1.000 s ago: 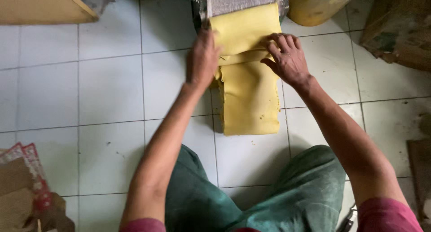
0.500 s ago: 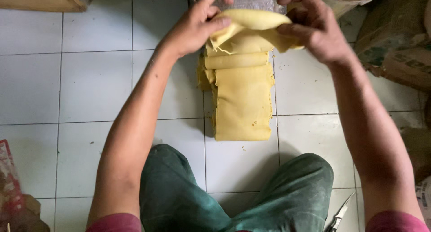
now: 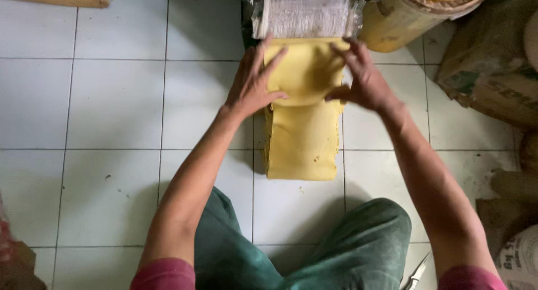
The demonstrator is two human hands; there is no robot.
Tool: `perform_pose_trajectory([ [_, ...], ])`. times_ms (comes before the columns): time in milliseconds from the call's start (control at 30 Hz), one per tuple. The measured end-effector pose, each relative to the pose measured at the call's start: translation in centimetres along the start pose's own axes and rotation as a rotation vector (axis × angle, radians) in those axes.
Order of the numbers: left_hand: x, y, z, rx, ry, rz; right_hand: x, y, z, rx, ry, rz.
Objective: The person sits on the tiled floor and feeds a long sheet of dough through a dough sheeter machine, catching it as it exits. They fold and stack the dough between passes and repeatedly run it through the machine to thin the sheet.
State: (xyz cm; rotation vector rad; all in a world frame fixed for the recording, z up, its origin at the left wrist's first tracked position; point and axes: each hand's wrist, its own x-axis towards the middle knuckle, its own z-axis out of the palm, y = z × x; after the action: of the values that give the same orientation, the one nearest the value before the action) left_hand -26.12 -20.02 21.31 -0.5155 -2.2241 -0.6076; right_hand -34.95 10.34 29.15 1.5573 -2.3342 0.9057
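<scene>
Seen from above, a person's knees in green trousers fill the bottom centre of the frame, over a floor of pale square tiles. Two bare forearms with dark red sleeve hems reach up the frame to a long yellow sheet lying folded on the floor at centre. The left hand lies flat on the sheet's upper left edge, fingers spread and extended, pressing rather than gripping. The right hand rests at the sheet's upper right edge, fingers half curled, thumb touching the fold; whether it pinches the material cannot be told. The sheet's far end meets a grey roller at the top centre. A yellowish drum stands at upper right, beside worn cardboard boxes.
</scene>
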Motion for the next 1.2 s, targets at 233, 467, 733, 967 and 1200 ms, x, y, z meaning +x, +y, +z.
perform_pose_trajectory([
  [233,-5.0,5.7,-0.1,0.168,-0.232,-0.09,-3.0,-3.2,2.8,-0.284,-0.057,0.029],
  [467,-0.8,2.9,-1.2,-0.412,-0.581,-0.558,-1.1,-1.9,-1.5,0.484,-0.194,0.557],
  [733,7.1,-1.5,0.7,-0.07,0.016,-0.357,3.9,5.2,1.3,0.308,0.108,0.724],
  [967,0.8,1.9,0.1,-0.083,0.146,-0.476,-1.4,1.5,1.6,0.262,0.117,0.248],
  [1200,0.2,1.5,-2.5,0.144,-0.038,-0.106,-1.1,-0.2,1.5,-0.107,0.105,0.168],
])
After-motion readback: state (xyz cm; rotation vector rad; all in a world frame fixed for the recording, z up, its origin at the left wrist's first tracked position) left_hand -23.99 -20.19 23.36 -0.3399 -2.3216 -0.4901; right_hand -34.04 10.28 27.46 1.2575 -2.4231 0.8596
